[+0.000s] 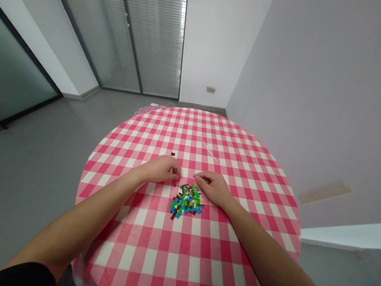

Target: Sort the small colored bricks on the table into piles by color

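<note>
- Bricks in a loose heap (187, 201), tiny and many-coloured, lie on the tabletop (196, 251) in front of the person, just below the gap between the two hands. Green, blue and dark brown show most, with bits of yellow, white and red among them.
- Left hand (165, 169): above and to the left of the heap, its fingers curled inward and the thumb drawn close to them. A dark spot shows by the fingers; I cannot tell whether it is a held piece or shadow.
- Right hand (213, 186): beside the heap's upper right edge, fingers bent, thumb and forefinger tips nearly together and pointing towards the left hand. Whether something small sits between the tips cannot be made out.
- The two hands face each other, near but apart.
- One dark brown piece (173, 154) lies by itself just beyond the left hand; a small dark bit (174, 185) lies between that hand and the heap.
- A red-and-white checked cloth (232, 264) covers the rounded tabletop.
- A black sleeve (22, 277) shows on the left arm.
- Beyond the tabletop stand glass panels with blinds (156, 36) and a pale wall (221, 38).
</note>
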A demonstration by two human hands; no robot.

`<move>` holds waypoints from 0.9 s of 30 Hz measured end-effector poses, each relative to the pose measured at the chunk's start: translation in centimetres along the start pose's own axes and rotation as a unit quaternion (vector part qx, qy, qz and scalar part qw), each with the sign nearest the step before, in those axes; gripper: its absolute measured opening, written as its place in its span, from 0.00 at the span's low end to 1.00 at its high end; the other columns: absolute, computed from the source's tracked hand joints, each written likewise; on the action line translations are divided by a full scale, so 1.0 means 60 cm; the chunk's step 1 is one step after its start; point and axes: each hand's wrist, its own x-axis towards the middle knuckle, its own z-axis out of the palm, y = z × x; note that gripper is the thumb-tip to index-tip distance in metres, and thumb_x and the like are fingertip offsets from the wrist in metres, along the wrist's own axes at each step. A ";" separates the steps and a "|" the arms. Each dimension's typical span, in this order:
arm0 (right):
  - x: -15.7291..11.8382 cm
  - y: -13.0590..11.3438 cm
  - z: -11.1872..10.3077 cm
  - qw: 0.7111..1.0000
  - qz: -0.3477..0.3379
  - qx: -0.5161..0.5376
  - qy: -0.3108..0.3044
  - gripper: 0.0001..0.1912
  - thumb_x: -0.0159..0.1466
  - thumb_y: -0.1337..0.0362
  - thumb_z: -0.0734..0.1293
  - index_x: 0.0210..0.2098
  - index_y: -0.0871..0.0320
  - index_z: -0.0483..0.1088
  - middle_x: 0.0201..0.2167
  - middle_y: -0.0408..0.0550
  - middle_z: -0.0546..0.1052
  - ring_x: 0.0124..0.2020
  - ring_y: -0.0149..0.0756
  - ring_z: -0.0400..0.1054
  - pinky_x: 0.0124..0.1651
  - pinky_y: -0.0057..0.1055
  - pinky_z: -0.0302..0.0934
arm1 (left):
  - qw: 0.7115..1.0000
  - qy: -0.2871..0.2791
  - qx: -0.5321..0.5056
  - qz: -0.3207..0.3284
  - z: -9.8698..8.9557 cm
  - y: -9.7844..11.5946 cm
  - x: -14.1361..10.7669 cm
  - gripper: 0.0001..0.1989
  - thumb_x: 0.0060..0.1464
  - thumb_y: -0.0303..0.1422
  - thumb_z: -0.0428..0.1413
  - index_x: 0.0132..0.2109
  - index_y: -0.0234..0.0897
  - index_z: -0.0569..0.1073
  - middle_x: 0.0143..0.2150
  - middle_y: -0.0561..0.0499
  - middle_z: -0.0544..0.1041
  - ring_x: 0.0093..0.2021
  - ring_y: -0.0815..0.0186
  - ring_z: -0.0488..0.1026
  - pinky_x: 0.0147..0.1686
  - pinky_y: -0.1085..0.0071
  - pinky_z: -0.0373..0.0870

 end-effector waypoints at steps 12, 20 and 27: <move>0.000 -0.005 -0.002 1.000 -0.006 0.002 -0.005 0.12 0.65 0.60 0.63 0.36 0.56 0.79 0.34 0.49 0.81 0.34 0.40 0.74 0.36 0.32 0.64 | 0.998 0.007 0.036 0.049 0.033 0.019 -0.015 0.09 0.59 0.30 0.54 0.41 0.39 0.79 0.39 0.48 0.80 0.40 0.63 0.74 0.41 0.69 0.68; 0.000 -0.004 -0.001 1.000 -0.008 -0.011 -0.003 0.13 0.66 0.59 0.63 0.34 0.55 0.79 0.33 0.49 0.81 0.35 0.40 0.73 0.36 0.33 0.65 | 0.997 0.030 0.025 0.063 0.057 0.017 -0.013 0.12 0.57 0.26 0.52 0.41 0.39 0.79 0.39 0.47 0.79 0.40 0.63 0.74 0.42 0.68 0.68; 0.000 -0.002 0.000 1.000 -0.013 -0.018 0.004 0.13 0.65 0.58 0.63 0.33 0.55 0.79 0.29 0.48 0.80 0.33 0.41 0.73 0.34 0.33 0.64 | 0.997 0.030 0.016 0.064 0.060 0.017 -0.014 0.12 0.53 0.24 0.52 0.38 0.39 0.79 0.35 0.48 0.78 0.38 0.63 0.73 0.42 0.67 0.68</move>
